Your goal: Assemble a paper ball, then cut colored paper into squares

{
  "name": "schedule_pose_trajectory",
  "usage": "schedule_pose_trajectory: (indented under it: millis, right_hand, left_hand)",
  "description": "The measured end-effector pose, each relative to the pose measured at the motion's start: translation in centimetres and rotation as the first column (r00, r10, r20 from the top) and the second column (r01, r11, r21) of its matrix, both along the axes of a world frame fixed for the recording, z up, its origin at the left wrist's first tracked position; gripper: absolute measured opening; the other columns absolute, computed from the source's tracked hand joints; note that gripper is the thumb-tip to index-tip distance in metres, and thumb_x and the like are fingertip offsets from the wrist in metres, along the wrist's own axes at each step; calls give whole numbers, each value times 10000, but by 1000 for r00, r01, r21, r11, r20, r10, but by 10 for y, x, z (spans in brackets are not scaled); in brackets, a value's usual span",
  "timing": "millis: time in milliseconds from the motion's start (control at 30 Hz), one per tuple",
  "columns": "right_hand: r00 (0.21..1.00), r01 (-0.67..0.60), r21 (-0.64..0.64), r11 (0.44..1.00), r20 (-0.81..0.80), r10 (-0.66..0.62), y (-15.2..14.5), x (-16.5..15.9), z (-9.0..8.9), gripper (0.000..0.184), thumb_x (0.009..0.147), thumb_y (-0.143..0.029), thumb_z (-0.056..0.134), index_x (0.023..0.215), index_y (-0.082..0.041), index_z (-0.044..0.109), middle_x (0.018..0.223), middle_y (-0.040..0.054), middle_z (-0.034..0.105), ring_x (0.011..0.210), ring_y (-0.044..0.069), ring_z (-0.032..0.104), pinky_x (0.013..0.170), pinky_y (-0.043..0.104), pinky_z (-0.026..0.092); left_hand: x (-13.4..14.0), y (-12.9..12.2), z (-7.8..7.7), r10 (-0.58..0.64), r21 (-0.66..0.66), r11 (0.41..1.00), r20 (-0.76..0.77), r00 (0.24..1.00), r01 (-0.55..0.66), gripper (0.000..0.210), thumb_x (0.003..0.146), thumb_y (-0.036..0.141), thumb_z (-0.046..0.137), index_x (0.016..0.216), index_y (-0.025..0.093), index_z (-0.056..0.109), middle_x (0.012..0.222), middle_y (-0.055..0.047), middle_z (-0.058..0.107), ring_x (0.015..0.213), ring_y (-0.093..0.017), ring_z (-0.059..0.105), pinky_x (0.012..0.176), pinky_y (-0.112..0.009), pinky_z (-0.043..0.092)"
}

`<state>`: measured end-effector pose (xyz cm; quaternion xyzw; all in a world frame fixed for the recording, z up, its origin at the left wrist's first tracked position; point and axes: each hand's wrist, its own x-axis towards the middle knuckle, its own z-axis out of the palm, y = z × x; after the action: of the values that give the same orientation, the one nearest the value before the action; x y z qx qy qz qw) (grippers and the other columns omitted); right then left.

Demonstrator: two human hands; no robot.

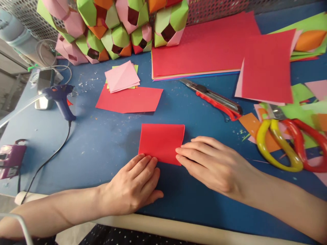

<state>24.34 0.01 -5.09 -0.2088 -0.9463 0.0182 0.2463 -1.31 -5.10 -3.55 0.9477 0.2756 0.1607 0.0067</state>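
A folded sheet of red paper (161, 141) lies on the blue table, with a rounded fold along its far edge. My left hand (136, 182) rests its outstretched fingers on the near left edge of the paper, thumb pointing right. At the right edge of the paper, my right hand (214, 166) lays its straight fingertips; its thumb is hidden underneath. Just beyond is another red paper piece (130, 100), with a small stack of pink squares (122, 76) partly on top of it.
A utility knife (214, 98) and scissors (278, 146) lie to the right among paper scraps (301, 119). Large red sheets (201, 47) and folded paper modules (117, 37) stand at the back. On the left are a blue glue gun (61, 100) with its cord and a purple object (11, 160).
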Motion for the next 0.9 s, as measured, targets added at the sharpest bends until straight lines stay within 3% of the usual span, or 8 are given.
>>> schedule_pose_trajectory:
  millis: [300,533,700,900]
  right_hand:
    - [1000,13,-9,1000,-5,-13,0,0,0,217,849,-2,527,929,-107,699,957,87,736,895,213,642,857,408,504]
    - [1000,-1,-35,999,7,2,0,0,0,255,847,19,496,963,-98,691,979,95,727,914,221,641,901,421,492]
    - [1000,-14,-58,998,8,14,-2,-1,1,222,867,-2,502,974,-67,686,937,120,707,906,229,640,906,431,490]
    - [999,-49,-37,998,22,50,-4,3,-4,227,865,-14,524,1031,-44,676,991,153,691,970,266,621,916,465,483]
  left_hand:
    - [2,3,0,-11,35,999,-10,1000,11,369,940,370,543,1026,27,647,1058,-200,711,1017,-312,691,893,-451,600]
    - [5,-11,6,8,2,1000,-123,992,-7,542,954,493,474,1170,12,602,1192,-260,649,1146,-356,626,978,-506,537]
    - [23,-18,15,58,-73,994,-275,960,-81,680,929,639,371,1311,103,546,1368,-222,537,1126,-382,606,938,-578,515]
    - [50,-27,14,135,0,990,-353,926,-144,866,867,767,254,1371,103,488,1302,-234,558,1213,-386,497,913,-615,487]
